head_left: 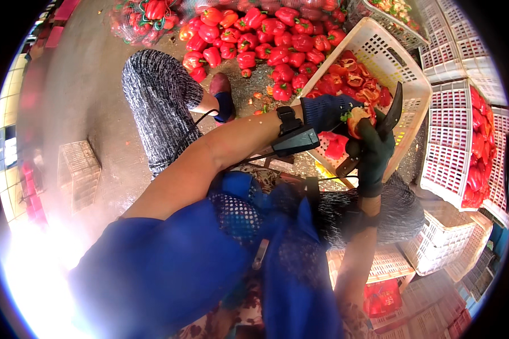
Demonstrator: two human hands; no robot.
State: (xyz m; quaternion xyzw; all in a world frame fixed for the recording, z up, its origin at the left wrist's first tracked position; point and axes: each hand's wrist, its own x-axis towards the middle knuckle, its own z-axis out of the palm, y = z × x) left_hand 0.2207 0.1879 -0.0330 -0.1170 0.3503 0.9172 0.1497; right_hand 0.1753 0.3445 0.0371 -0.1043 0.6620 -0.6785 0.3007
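Over a white plastic crate (372,35), my left hand (329,111) in a dark blue glove is closed on a cut red bell pepper (358,120). Its pale inside and some green show. My right hand (377,155), in a dark green-black glove, is wrapped round a knife (395,110) with a dark curved blade. The blade points up and away beside the pepper, and my right fingers touch the pepper's near side. Cut red pepper pieces (345,76) lie inside the crate below both hands.
A heap of whole red peppers (271,42) covers the floor ahead, with a net sack of peppers (144,21) at its left. White crates (447,141) stand at the right, some filled with red peppers. A lone crate (79,172) sits at left. My knees flank the work.
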